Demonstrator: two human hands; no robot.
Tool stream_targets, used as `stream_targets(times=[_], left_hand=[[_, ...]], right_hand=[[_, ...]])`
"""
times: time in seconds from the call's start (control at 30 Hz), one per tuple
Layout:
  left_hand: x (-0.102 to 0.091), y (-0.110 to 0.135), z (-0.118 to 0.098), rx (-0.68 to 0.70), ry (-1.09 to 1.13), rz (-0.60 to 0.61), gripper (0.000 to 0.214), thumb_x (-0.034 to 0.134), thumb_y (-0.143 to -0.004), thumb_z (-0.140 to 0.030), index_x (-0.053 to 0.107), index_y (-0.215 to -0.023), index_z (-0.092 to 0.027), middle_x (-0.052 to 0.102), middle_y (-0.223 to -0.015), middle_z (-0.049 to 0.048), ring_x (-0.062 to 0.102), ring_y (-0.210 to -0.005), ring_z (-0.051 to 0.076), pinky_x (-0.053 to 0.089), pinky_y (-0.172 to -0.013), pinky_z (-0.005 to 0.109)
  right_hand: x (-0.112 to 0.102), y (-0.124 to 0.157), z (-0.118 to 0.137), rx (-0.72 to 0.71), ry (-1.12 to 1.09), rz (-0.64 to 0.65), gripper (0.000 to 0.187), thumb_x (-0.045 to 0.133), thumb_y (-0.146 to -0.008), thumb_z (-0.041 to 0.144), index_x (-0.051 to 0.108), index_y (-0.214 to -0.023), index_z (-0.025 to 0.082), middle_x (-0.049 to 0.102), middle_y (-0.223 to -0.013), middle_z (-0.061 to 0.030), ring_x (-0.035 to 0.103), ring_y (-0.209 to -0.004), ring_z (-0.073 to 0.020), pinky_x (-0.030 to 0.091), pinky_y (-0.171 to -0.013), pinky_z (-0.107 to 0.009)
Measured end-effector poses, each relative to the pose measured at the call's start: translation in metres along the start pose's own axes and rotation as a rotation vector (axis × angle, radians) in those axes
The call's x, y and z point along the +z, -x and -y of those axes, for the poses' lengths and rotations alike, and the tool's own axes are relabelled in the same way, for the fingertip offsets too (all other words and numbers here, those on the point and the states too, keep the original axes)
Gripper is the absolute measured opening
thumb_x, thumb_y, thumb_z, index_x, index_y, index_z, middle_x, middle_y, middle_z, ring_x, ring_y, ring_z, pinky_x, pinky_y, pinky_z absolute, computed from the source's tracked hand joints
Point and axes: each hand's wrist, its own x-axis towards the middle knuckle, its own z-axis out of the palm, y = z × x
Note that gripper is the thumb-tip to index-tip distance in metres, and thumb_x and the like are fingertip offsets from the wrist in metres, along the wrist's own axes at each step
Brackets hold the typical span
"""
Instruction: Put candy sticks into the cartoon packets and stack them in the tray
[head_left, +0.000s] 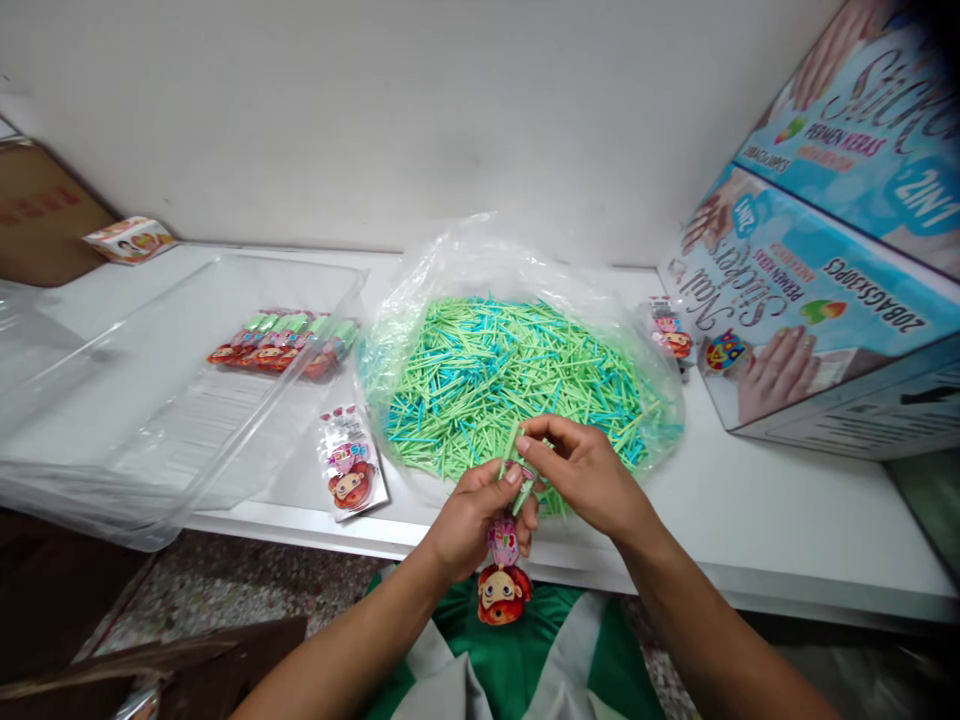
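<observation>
My left hand grips a small packet printed with a red-haired cartoon figure, which hangs head down below the fingers. Pinched in my right hand is a thin light-green stick, held at the packet's upper end. Another green piece shows between the hands; whether it is inside the packet I cannot tell. Just beyond both hands lies a clear plastic bag, spread open around a heap of green and blue sticks. A stack of similar cartoon packets rests on the table, left of my left hand.
A clear plastic tray on the left holds a row of filled packets and overhangs the table's front edge. Large blue printed boxes stand at right, with another packet beside them. A brown carton and small box sit far left.
</observation>
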Motion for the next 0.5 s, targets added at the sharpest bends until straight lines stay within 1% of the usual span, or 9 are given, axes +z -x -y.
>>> stream_targets(times=[0.13,0.33,0.4,0.5], left_hand=[[-0.0019,0.0006,0.0009,-0.018,0.018,0.025,0.022,0.052,-0.086,-0.037,0.048,-0.084,-0.015,0.058,-0.060,0.0007,0.048,-0.040,0.009,0.044,-0.041,0.023],[-0.0012,0.0004,0.0011,-0.012,0.030,0.033,0.026,0.054,-0.084,-0.041,0.047,-0.082,-0.016,0.059,-0.061,0.0009,0.051,-0.040,0.010,0.044,-0.041,0.023],[-0.0016,0.0001,0.0017,-0.026,0.038,0.040,0.026,0.053,-0.084,-0.041,0.048,-0.083,-0.016,0.059,-0.061,0.0013,0.051,-0.040,0.010,0.044,-0.041,0.023],[-0.0027,-0.0005,0.0028,-0.048,0.068,0.060,0.024,0.052,-0.085,-0.040,0.048,-0.084,-0.016,0.059,-0.060,0.0012,0.052,-0.040,0.011,0.045,-0.041,0.024]], right_hand=[[0.0000,0.0004,0.0004,0.026,-0.016,0.022,0.017,0.057,-0.080,0.034,0.061,-0.084,0.018,0.056,-0.068,0.0025,0.054,-0.055,-0.0103,0.045,-0.053,-0.023],[0.0013,0.0008,-0.0002,-0.006,0.114,-0.022,0.009,0.051,-0.079,0.025,0.058,-0.079,0.019,0.055,-0.064,0.0030,0.052,-0.053,-0.0101,0.044,-0.051,-0.022],[0.0023,0.0010,-0.0014,0.009,0.093,-0.034,0.012,0.050,-0.078,0.022,0.058,-0.086,0.020,0.059,-0.071,0.0013,0.055,-0.056,-0.0108,0.045,-0.051,-0.021],[0.0033,0.0018,-0.0021,0.023,0.034,-0.013,0.025,0.049,-0.079,0.023,0.057,-0.103,0.020,0.061,-0.083,-0.0010,0.058,-0.060,-0.0113,0.047,-0.052,-0.022]])
